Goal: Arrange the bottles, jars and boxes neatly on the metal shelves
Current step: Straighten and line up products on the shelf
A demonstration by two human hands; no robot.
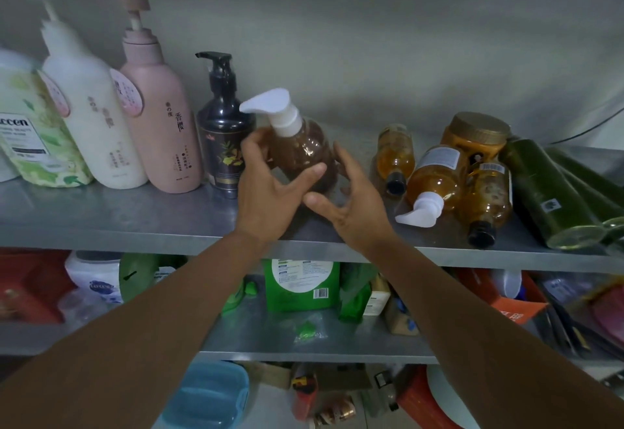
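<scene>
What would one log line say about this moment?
left hand: holds brown pump bottle upright on metal shelf | right hand: open against its side | lying down: amber bottles, green bottles

A plain grey wall [388,40] fills the upper half of the frame under dim, even light, paler toward the right edge. Across the middle runs the top shelf [118,222], bare metal with a dull sheen. A second metal shelf [270,340] lies below it in deeper shadow, toward the bottom of the frame.
</scene>
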